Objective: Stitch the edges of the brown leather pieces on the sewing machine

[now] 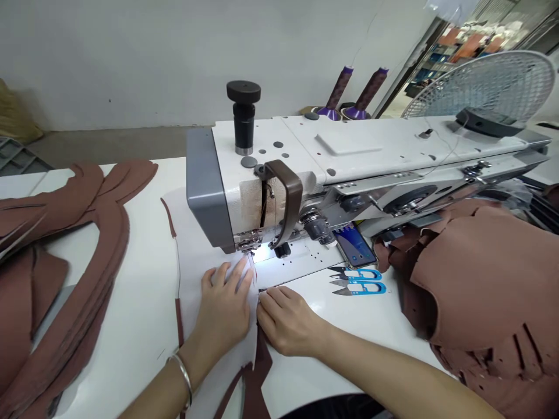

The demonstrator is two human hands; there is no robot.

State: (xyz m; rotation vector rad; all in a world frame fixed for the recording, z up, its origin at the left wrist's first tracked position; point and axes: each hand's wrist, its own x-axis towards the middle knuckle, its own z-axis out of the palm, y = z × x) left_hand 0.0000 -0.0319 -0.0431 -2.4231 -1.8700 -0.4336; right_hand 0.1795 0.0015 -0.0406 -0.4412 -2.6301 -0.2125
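My left hand (227, 302) lies flat with fingers spread on a white sheet (201, 256), its fingertips just short of the lit needle area of a sewing machine (262, 192). Beside it, my right hand (290, 320) is closed, fingers curled at the sheet's right edge over a brown leather piece (257, 384). That piece comes out below the hand and hangs toward me; the part in the fingers is hidden. Thin brown strips (179, 323) show along the sheet's left side. Under the presser foot, detail is too small to make out.
Two blue-handled thread snips (362, 288) lie right of the needle, near a phone (356, 244). Brown leather pieces are piled on the right (484, 279) and as curved bands on the left (109, 233). Thread cones (340, 87) and a fan (484, 81) stand behind.
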